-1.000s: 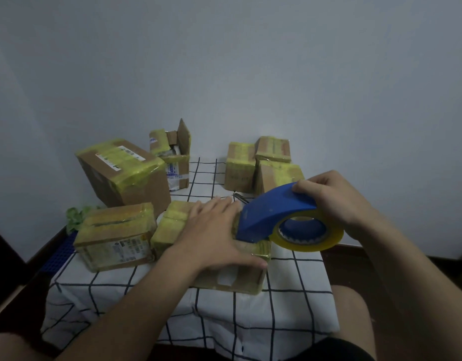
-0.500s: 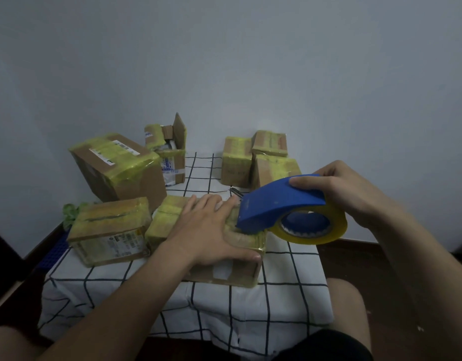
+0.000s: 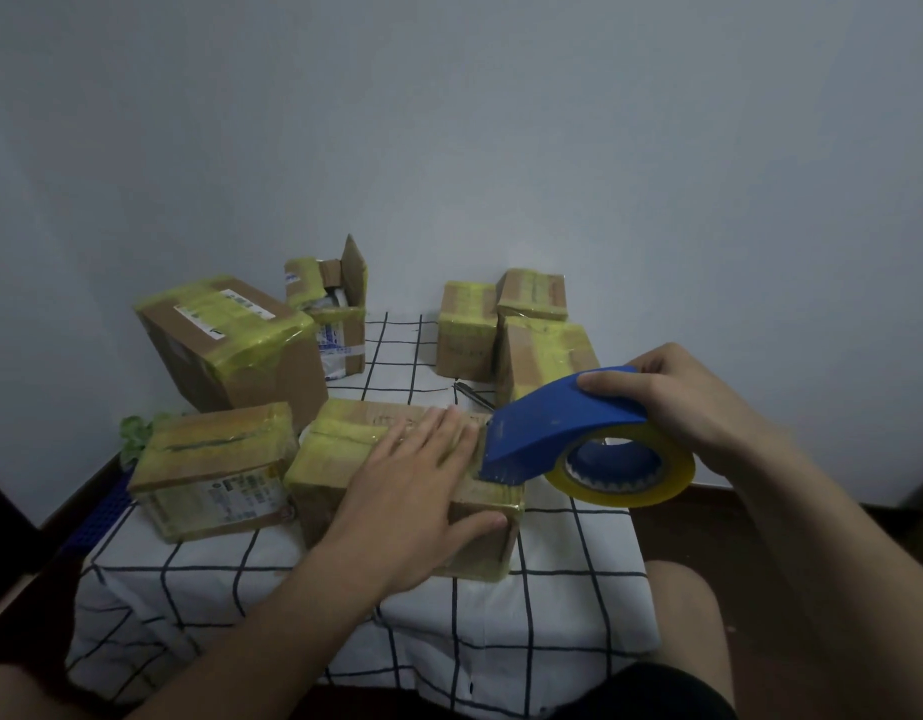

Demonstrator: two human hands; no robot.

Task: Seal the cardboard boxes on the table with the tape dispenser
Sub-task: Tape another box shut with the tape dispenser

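Little has shifted: the blue plastic tape dispenser (image 3: 552, 423) stays nosed onto the 3 o'clock end of the small cardboard box (image 3: 345, 449) at 6 o'clock on the grid-cloth table (image 3: 552, 563). Right hand (image 3: 677, 402) grips the dispenser's back; left hand (image 3: 423, 491) lies flat, fingers spread, pressing the lid. Likely best: keep that pressure, draw tape taut over the edge, tear on the blade. White label (image 3: 230, 491) on the 9 o'clock box and sticker (image 3: 225, 304) on the 10 o'clock box: print unreadable
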